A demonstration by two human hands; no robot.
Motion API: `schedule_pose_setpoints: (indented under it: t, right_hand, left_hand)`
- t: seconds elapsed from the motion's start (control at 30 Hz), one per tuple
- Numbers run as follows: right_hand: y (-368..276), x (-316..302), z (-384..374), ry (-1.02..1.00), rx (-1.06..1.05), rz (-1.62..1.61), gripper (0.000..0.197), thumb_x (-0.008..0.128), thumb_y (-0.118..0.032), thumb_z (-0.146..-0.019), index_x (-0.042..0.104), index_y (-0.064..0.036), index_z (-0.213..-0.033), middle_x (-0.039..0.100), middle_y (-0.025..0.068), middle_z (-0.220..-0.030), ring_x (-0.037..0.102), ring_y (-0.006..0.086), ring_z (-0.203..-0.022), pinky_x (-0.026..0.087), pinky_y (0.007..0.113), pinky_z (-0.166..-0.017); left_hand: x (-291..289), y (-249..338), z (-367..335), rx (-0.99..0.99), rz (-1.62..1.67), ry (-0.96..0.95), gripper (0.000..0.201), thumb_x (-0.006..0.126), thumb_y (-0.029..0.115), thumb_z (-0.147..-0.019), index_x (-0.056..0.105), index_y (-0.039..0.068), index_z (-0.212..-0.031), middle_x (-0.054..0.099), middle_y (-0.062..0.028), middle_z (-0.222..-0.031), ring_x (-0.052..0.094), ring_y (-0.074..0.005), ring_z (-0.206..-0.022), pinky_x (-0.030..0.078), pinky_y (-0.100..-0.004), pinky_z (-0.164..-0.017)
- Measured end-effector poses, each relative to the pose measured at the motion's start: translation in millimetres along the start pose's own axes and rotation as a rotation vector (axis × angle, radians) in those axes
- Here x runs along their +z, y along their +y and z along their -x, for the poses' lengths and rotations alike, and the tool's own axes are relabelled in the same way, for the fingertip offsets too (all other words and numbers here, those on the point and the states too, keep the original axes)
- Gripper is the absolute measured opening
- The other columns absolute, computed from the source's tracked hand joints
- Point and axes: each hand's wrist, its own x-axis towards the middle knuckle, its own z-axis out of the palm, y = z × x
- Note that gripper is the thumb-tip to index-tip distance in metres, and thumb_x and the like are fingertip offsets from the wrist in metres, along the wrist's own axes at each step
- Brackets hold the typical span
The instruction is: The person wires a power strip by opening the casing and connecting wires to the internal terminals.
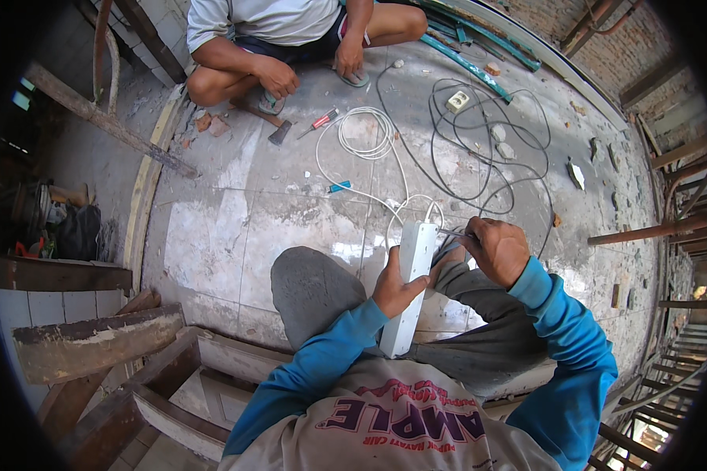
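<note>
My left hand (397, 287) is closed round a long white power strip (411, 315), which stands tilted between my bent legs with its near end at my lap. In my right hand (498, 250) is a screwdriver (451, 232); its thin metal shaft reaches the strip's far end, and the fist hides its handle. A white cable (361, 133) leads from near that end to a loose coil on the floor. A small blue object (339, 187) lies left of the cable, and a red-handled tool (323, 119) lies beside the coil.
Across from me a person squats, hands (276, 78) hanging near the knees, by a hatchet (280, 132). Black cable (479, 149) tangles at the right with a white socket (458, 101). Rubble, green metal pieces (467, 67) and wooden frames (173, 369) surround the tiled floor.
</note>
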Motion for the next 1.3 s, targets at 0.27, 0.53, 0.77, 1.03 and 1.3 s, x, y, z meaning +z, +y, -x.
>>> schedule_pose_setpoints:
  t: [0.27, 0.53, 0.77, 1.03, 1.3]
  right_hand:
    - [11, 5, -3, -0.085, 0.011, -0.210, 0.023, 0.065, -0.022, -0.088, 0.061, -0.0003, -0.092, 0.066, 0.0231, -0.080, 0.064, 0.0437, -0.074, 0.051, 0.050, -0.067]
    - [13, 12, -2, -0.126, 0.069, -0.381, 0.019, 0.066, -0.016, -0.088, 0.063, 0.0008, -0.094, 0.067, 0.0164, -0.077, 0.064, 0.0295, -0.066, 0.050, 0.039, -0.062]
    - [28, 3, -7, -0.455, 0.599, -1.148, 0.017, 0.064, -0.015, -0.091, 0.064, -0.0010, -0.101, 0.063, 0.0048, -0.072, 0.056, 0.0126, -0.058, 0.045, 0.026, -0.055]
    - [15, 24, -1, 0.056, -0.202, 0.117, 0.020, 0.063, -0.019, -0.089, 0.064, -0.0040, -0.102, 0.069, 0.0172, -0.080, 0.067, 0.0389, -0.072, 0.052, 0.047, -0.065]
    - [31, 13, -18, -0.397, 0.343, -0.754, 0.016, 0.061, -0.017, -0.094, 0.066, -0.0039, -0.102, 0.066, 0.0069, -0.067, 0.058, 0.0141, -0.053, 0.046, 0.030, -0.053]
  left_hand:
    - [1, 0, 0, -0.020, 0.014, -0.003, 0.061, 0.072, 0.009, -0.082, 0.037, -0.001, -0.132, 0.059, -0.0157, -0.118, 0.058, -0.0223, -0.108, 0.047, -0.0376, -0.094]
    - [0, 2, 3, 0.059, -0.091, 0.009, 0.067, 0.073, 0.014, -0.082, 0.034, -0.001, -0.136, 0.063, -0.0241, -0.118, 0.064, -0.0348, -0.108, 0.049, -0.0416, -0.092]
    - [1, 12, 4, 0.029, -0.102, 0.014, 0.070, 0.073, 0.014, -0.081, 0.033, -0.002, -0.136, 0.061, -0.0255, -0.119, 0.062, -0.0380, -0.111, 0.048, -0.0424, -0.093]
    - [5, 3, 2, 0.004, -0.126, 0.044, 0.064, 0.073, 0.010, -0.083, 0.035, 0.000, -0.134, 0.062, -0.0184, -0.118, 0.062, -0.0249, -0.109, 0.048, -0.0374, -0.094]
    - [3, 8, 5, 0.013, -0.164, 0.023, 0.067, 0.074, 0.013, -0.081, 0.034, -0.001, -0.134, 0.062, -0.0231, -0.118, 0.062, -0.0318, -0.109, 0.048, -0.0399, -0.094]
